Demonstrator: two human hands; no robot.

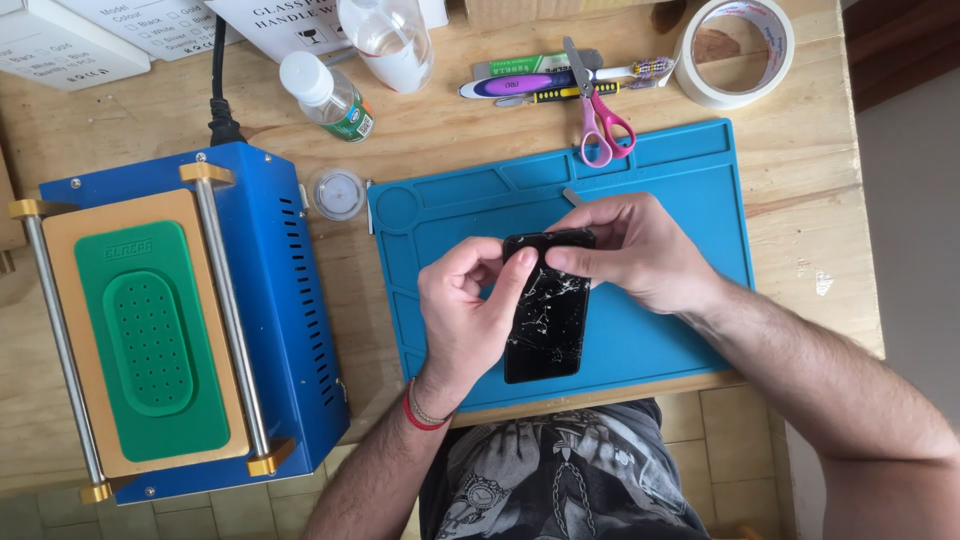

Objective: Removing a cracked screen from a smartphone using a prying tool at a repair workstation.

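While over mat point(690, 190): both hands point(470, 310) pinching cracked phone point(548, 320), thumbs up top.

A work mat point(690, 190) lay on the wooden table point(140, 120), and over its near half the phone point(546, 320) was held between the left hand point(470, 315) and the right hand point(630, 250). Left of the mat stood a box-shaped machine point(290, 300), with a small round dish point(339, 192) between them. Behind the mat lay scissors point(600, 125) beside some pens point(530, 85), a tape roll point(738, 50) to their right, and two bottles point(330, 95) to their left.
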